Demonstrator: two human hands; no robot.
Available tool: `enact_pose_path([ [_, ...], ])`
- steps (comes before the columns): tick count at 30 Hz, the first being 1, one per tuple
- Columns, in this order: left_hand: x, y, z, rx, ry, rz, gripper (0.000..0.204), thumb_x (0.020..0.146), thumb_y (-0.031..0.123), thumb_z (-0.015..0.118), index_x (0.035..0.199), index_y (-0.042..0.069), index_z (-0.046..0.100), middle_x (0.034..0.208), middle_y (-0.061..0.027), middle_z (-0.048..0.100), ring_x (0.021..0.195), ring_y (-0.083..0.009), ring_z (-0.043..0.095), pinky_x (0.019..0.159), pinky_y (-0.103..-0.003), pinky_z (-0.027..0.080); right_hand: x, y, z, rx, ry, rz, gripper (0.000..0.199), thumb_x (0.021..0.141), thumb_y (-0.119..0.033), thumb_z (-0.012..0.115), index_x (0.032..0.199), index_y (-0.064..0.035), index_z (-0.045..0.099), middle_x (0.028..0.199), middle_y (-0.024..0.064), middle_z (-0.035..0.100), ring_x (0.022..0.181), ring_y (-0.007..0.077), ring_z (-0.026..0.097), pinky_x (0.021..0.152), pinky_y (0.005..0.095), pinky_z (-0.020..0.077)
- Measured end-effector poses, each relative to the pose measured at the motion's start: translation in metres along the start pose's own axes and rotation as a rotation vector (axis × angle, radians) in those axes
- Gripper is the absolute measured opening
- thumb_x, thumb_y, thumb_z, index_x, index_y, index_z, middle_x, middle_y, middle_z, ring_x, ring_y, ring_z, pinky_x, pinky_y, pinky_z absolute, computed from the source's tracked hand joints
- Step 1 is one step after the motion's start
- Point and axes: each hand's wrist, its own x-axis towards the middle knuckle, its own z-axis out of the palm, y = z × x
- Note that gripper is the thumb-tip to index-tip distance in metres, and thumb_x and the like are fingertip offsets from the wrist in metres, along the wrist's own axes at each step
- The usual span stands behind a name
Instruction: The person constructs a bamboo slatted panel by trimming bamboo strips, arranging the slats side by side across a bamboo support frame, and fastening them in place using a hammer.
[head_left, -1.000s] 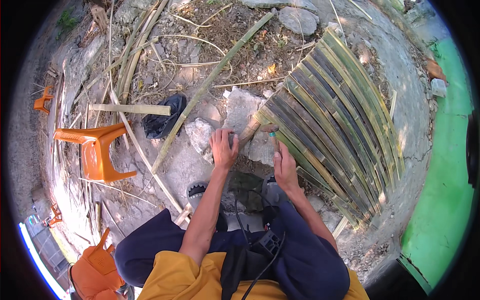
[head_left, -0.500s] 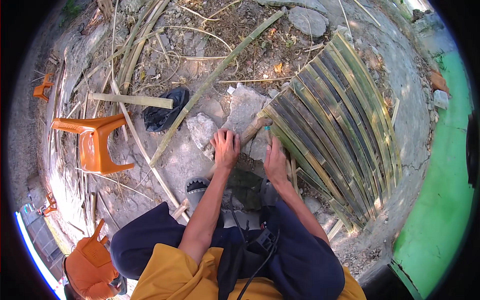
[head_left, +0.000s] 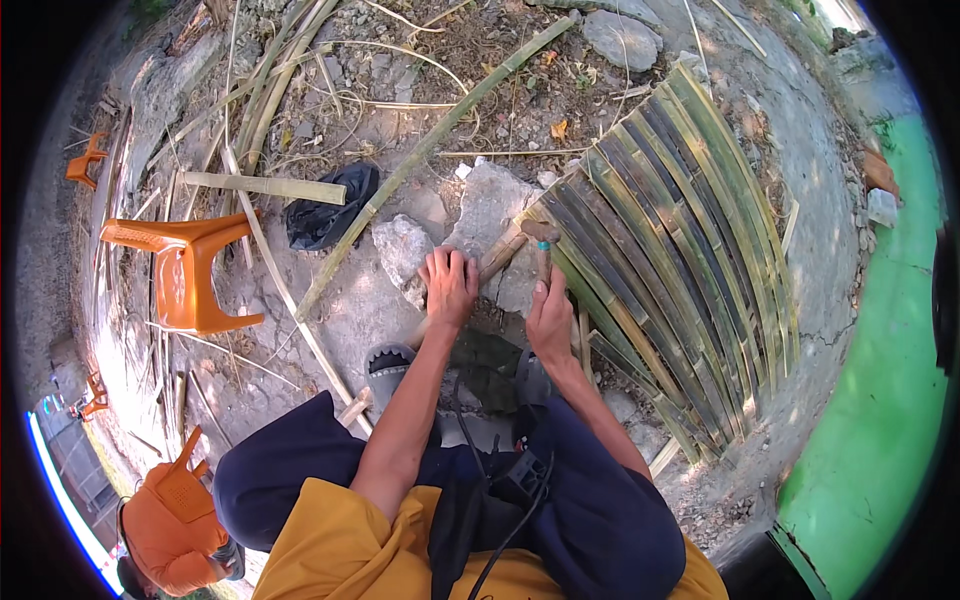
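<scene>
My right hand (head_left: pixel 549 315) is wrapped round the handle of a hammer (head_left: pixel 541 240). The hammer has a brown, rusty-looking head and a teal band below it. Its head is over the near left corner of a panel of split bamboo slats (head_left: pixel 665 240), laid side by side on the ground. To the left, my left hand (head_left: pixel 450 285) is closed over a round wooden pole (head_left: pixel 502 254). One end of that pole reaches the panel's corner, beneath the slats; the hand covers its middle. Whether a nail is there is too small to tell.
Pale rocks (head_left: pixel 400 255) lie just beyond my left hand. A long bamboo strip (head_left: pixel 430 150) slants across the ground, near a black plastic bag (head_left: pixel 330 208). An orange plastic chair (head_left: pixel 182 275) stands at left; a person in orange (head_left: pixel 175 530) is at lower left. Green surface (head_left: pixel 870 400) borders the right.
The hammer head has turned and shifted slightly right, now showing more fully above my right hand. My left hand stays on the pole. The view has shifted a little.
</scene>
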Motion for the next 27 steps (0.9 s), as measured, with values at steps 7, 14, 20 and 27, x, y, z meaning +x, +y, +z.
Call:
enact_pose_path([
  [7,0.000,0.000,0.001,0.013,-0.002,0.000,0.021,0.100,0.026,0.062,0.106,0.005,0.059,0.118,-0.0145,0.054,0.113,-0.0355,0.051,0.099,-0.050,0.037,-0.002,0.000,-0.005,-0.124,-0.123,0.075,0.041,0.108,-0.012,0.047,0.143,0.0089,0.042,0.095,0.0415,0.064,0.089,0.0595,0.063,0.072,0.0628,0.0457],
  [14,0.002,0.005,0.001,0.016,-0.008,0.008,0.021,0.101,0.026,0.060,0.109,0.006,0.059,0.120,-0.0151,0.055,0.113,-0.0359,0.052,0.098,-0.051,0.037,-0.008,0.005,-0.003,-0.210,-0.115,0.066,0.043,0.108,-0.014,0.048,0.145,0.0081,0.039,0.085,0.0378,0.065,0.081,0.0585,0.064,0.067,0.0628,0.0464],
  [20,0.002,0.003,0.000,0.020,0.017,0.006,0.021,0.102,0.026,0.059,0.110,0.006,0.059,0.119,-0.0147,0.055,0.113,-0.0360,0.051,0.097,-0.052,0.038,-0.006,-0.005,-0.004,-0.065,0.004,0.040,0.035,0.108,-0.013,0.049,0.137,0.0056,0.045,0.081,0.0378,0.065,0.079,0.0569,0.066,0.064,0.0628,0.0472],
  [27,0.001,0.001,0.002,0.037,0.000,0.003,0.022,0.102,0.028,0.057,0.108,0.007,0.059,0.120,-0.0145,0.055,0.112,-0.0357,0.051,0.097,-0.051,0.038,0.002,-0.004,-0.002,-0.286,-0.224,0.060,0.035,0.108,-0.012,0.049,0.137,0.0077,0.045,0.077,0.0358,0.064,0.076,0.0559,0.065,0.063,0.0601,0.0479],
])
